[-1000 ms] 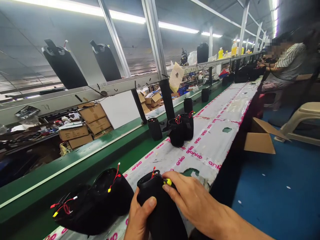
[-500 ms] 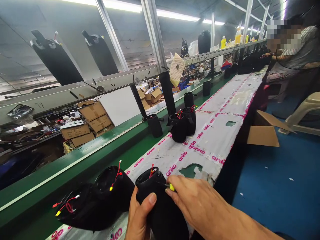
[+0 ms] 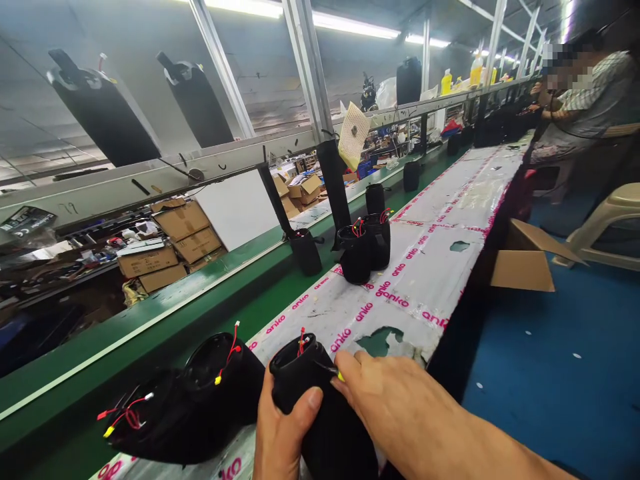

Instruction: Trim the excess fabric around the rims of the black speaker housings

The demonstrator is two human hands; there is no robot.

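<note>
My left hand (image 3: pixel 287 427) grips a black cloth-covered cylinder (image 3: pixel 335 420) from its left side, the thumb pressed across its front. Red wires with small connectors (image 3: pixel 301 341) stick out of the cylinder's open top. My right hand (image 3: pixel 395 400) is closed around a small yellow-handled tool (image 3: pixel 327 368), whose thin dark tip touches or nearly touches the cloth just below the rim. Most of the handle is hidden by the fingers, so its exact kind cannot be made out. To the left, more black cylinders (image 3: pixel 220 393) lie tilted, with red wires and white and yellow connectors showing.
Farther along the bench, covered with white printed sheeting (image 3: pixel 425 260), stand several black cylinders (image 3: pixel 356 257). A green conveyor belt (image 3: pixel 250 293) runs alongside, under a metal shelf (image 3: pixel 220 163). An open cardboard box (image 3: pixel 523 270) is at right. Another person (image 3: pixel 590 100) sits at the far right.
The view has shifted slightly. My right hand has turned a little around the tool, so more of the dark tip and less of the yellow handle shows. My left hand keeps its hold.
</note>
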